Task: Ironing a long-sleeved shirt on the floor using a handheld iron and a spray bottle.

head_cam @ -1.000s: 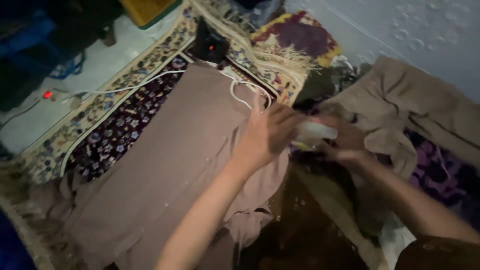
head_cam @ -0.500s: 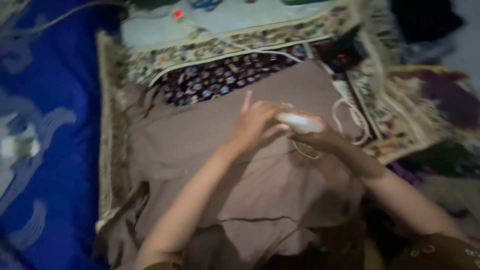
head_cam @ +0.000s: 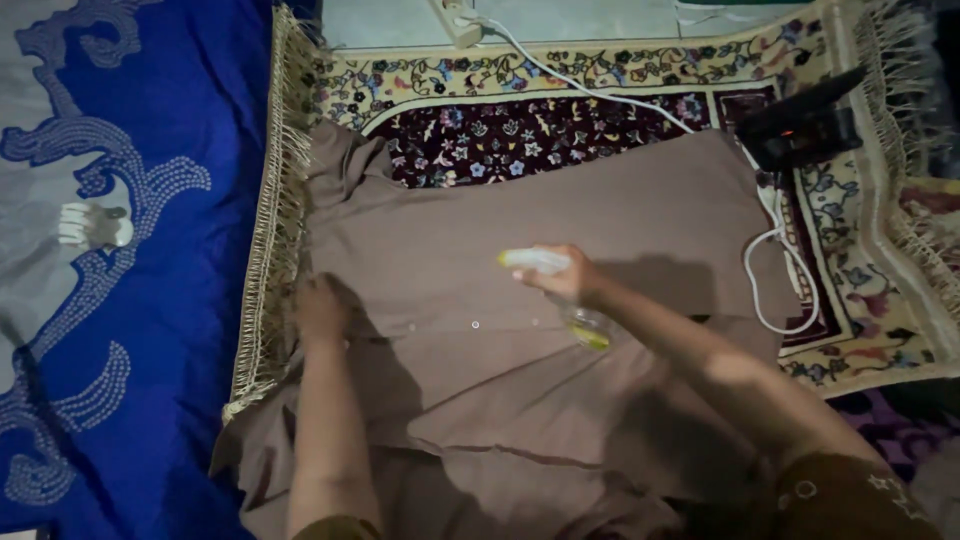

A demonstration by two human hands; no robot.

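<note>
Bottle sits in the right hand over the middle of the brown garment; half a second ago both hands met at it, and now the left hand has moved away to the garment's left edge by the rug fringe. Right fingers are wrapped round the bottle's neck. Left hand lies on the cloth, fingers too dim to tell. Its white nozzle points left, the body hangs down-right, long axis slanted
</note>
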